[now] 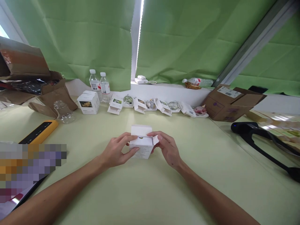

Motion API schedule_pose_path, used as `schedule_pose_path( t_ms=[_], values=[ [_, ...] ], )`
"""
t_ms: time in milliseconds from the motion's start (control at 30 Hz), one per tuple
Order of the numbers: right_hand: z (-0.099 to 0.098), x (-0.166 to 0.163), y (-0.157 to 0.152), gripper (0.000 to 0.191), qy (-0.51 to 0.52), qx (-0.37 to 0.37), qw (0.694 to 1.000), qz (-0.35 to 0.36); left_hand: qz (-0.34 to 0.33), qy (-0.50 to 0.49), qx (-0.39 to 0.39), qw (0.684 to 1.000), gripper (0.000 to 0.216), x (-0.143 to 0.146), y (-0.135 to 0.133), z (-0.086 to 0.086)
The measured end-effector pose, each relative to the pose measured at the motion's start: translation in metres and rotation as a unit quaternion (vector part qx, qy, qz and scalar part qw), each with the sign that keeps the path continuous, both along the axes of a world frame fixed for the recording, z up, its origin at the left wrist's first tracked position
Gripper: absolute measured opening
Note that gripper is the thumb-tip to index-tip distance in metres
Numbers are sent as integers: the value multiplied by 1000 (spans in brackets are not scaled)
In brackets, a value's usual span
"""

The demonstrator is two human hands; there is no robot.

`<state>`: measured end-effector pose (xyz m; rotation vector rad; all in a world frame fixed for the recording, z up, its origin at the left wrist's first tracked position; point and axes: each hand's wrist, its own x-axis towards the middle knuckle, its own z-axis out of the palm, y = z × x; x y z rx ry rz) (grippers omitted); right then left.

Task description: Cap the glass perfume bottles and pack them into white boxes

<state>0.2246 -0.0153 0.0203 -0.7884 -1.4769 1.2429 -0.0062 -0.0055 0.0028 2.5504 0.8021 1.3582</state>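
Observation:
A small white carton (143, 150) stands on the pale green table in front of me, its top flaps raised. My left hand (118, 149) grips its left side, thumb on the printed front and fingers at the top edge. At the right, my right hand (167, 146) pinches the side flap, with fingers curled behind the right wall. The back lid flap stands up between both hands. Something small and dark shows inside the opening, too little of it to name.
Behind stand a closed white box (88, 103), several opened cartons with wrapped items, and two water bottles (104, 83). An empty clear jar (63, 112) and orange power strip (39, 132) lie left. Right are a cardboard box (225, 104) and a black curved device (264, 147).

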Motion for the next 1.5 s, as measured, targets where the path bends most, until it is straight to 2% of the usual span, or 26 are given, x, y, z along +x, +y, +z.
schedule_pose_path(
  t_ms=[567,767,900,1033,1500],
  values=[
    [1,-3,-2,32,-16,3,999,-28,5,3,-2,1000,36,-1,0,1],
    [4,-7,-3,29,-43,-5,997,-67,7,3,4,1000,35,0,-1,2],
    [6,-9,-4,24,-51,-18,997,-58,10,3,2,1000,35,0,0,1],
    [8,-10,-6,33,-41,-32,997,-56,12,10,3,1000,36,0,0,0],
    [8,-8,-6,32,-66,-38,996,-54,9,11,1,1000,35,0,-1,3]
  ],
)
